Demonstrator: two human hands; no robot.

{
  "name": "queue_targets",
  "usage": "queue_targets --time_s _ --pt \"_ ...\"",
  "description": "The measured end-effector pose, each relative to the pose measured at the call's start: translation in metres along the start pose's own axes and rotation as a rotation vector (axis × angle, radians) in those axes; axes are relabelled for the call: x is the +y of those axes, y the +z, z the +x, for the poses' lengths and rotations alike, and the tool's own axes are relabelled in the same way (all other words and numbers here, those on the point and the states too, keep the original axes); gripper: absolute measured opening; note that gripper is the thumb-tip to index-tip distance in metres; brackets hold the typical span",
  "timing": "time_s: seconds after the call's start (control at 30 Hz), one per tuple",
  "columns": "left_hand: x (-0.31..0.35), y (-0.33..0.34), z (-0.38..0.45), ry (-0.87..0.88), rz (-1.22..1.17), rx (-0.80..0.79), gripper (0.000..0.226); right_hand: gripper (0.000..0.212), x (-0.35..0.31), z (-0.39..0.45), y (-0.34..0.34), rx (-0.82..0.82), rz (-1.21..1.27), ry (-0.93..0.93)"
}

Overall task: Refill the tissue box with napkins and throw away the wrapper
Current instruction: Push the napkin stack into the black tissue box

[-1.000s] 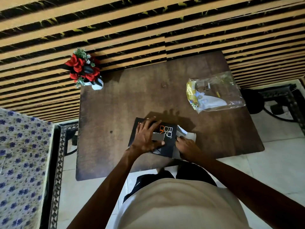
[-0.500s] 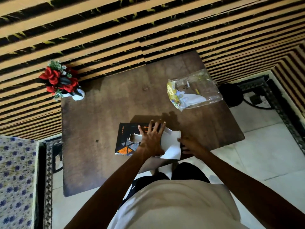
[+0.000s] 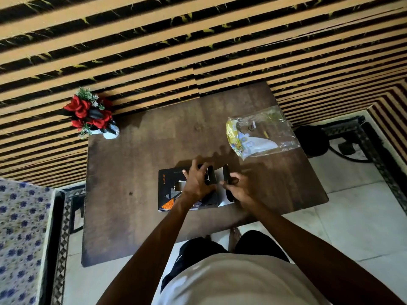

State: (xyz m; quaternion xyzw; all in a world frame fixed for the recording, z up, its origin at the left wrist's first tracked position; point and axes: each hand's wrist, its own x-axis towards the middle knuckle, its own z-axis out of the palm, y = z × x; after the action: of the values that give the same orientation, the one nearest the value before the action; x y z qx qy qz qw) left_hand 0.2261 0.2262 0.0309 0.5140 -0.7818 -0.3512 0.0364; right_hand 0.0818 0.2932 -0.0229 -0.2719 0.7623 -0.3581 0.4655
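Tissue box [image 3: 174, 195]: we see a flat black box with orange and grey triangles lying on the table, near the front edge, right in front of the person.
Box end: the right end of the box is open. We see black flaps sticking up there, and something white shows between them.
Left hand [image 3: 197, 183]: it lies on top of the box with the fingers spread. The fingers reach to one black flap [image 3: 210, 175] at the open end. We cannot tell if it really grips the flap or just presses on it.
Right hand [image 3: 239, 188]: it is just beside the open end of the box. Its fingers are curled around the other black flap [image 3: 226, 173] and pinch it.
White paper [image 3: 222, 195]: we see a bit of white between the two hands. We cannot tell if it is napkins or the inside of the box.
Wrapper [image 3: 263, 132]: a clear plastic bag with a yellow end lies on the far right part of the table, well apart from the box. Something white is inside it.
Flowers [image 3: 91, 112]: red flowers in a small white pot stand on the far left corner of the table.
Table [image 3: 132, 172]: it is dark brown wood and stands against a striped wall.
Bed cover [image 3: 19, 234]: a cloth with blue flowers is at the left.
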Motion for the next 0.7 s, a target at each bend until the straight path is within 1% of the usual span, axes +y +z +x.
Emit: queue_targets --time_s 0.07,0.13,0.23,0.3,0.33,0.37,0.43,0.5,0.57,0.6,0.63,0.67,0.7 --pt "-0.010 -0.012 -0.003 -0.005 -0.179 0.095 0.076 0.053 -0.003 0.000 0.006 0.013 -0.022 -0.011" --pt "-0.022 -0.025 -0.008 -0.009 -0.234 0.122 0.075 0.052 -0.008 -0.002 0.013 0.005 -0.052 -0.021" --pt "-0.041 -0.036 -0.014 -0.007 -0.158 0.090 0.076 0.045 -0.019 -0.004 0.026 0.014 -0.161 -0.017" --pt "-0.057 -0.035 -0.017 -0.010 0.007 0.112 0.083 0.040 -0.024 -0.005 0.035 0.045 -0.245 0.004" --pt "-0.064 -0.033 -0.019 -0.042 0.075 0.123 0.089 0.038 -0.026 -0.007 0.039 0.039 -0.249 0.001" --pt "-0.070 -0.033 -0.020 -0.093 0.100 0.122 0.095 0.037 -0.024 -0.006 0.044 0.013 -0.228 -0.018" --pt "-0.077 -0.031 -0.019 -0.167 0.068 0.115 0.108 0.041 -0.021 -0.005 0.051 -0.094 -0.173 -0.038" --pt "-0.080 -0.031 -0.020 -0.185 0.004 0.137 0.113 0.057 -0.007 0.004 0.050 -0.205 -0.109 0.006" --pt "-0.084 -0.030 -0.025 -0.273 -0.067 0.255 0.101 0.076 -0.002 0.009 0.046 -0.282 -0.039 0.110" --pt "-0.087 -0.032 -0.030 -0.369 -0.135 0.314 0.094 0.077 -0.017 0.000 0.043 -0.306 -0.024 0.148" --pt "-0.091 -0.031 -0.034 -0.463 -0.255 0.345 0.085 0.068 -0.025 -0.004 0.042 -0.334 -0.020 0.180" --pt "-0.097 -0.028 -0.036 -0.527 -0.417 0.350 0.070 0.057 -0.034 -0.006 0.041 -0.367 -0.006 0.214" --pt "-0.100 -0.031 -0.036 -0.555 -0.582 0.297 0.054 0.048 -0.041 -0.005 0.044 -0.402 0.011 0.264"
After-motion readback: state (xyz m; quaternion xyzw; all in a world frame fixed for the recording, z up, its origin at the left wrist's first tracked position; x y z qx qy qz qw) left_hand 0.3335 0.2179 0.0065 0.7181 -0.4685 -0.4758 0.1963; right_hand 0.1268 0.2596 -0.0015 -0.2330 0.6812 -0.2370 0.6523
